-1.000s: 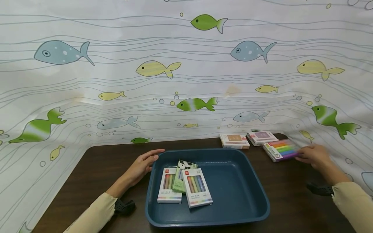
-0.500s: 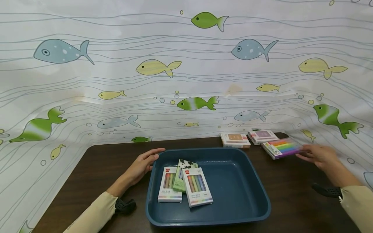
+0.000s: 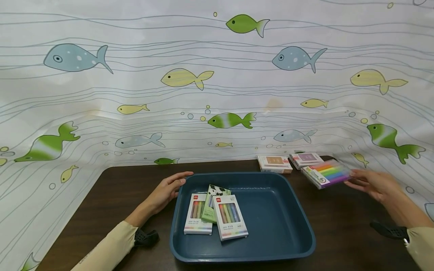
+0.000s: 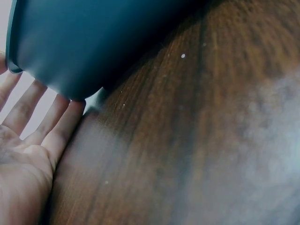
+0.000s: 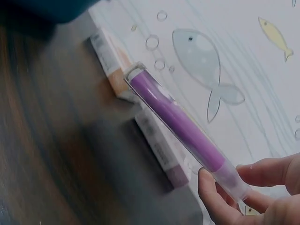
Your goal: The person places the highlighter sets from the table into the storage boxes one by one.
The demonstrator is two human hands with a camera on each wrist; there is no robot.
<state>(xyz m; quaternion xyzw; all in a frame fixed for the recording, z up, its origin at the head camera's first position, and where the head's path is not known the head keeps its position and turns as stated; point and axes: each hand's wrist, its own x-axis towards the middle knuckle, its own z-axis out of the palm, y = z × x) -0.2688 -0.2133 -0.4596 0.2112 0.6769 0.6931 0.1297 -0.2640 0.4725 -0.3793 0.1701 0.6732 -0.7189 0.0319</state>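
My right hand pinches one end of a clear pack of rainbow-coloured markers between thumb and fingers. In the right wrist view the pack is tilted, its purple side facing the camera, with the thumb on one face and fingers on the other. My left hand rests at the far left corner of a dark blue tray, its fingers extended against the outer wall in the left wrist view. On the left side of the tray lie two white boxes of coloured pens and a green panda box, partly covered.
Two white boxes stay on the dark wooden table behind the tray: one with an orange-brown label and one with a purple label. A white sheet with printed fish hangs along the back and sides.
The right hand now has the marker pack raised and tilted, shifted slightly toward the tray, with the wrist further right. The left hand keeps its place at the tray's corner.
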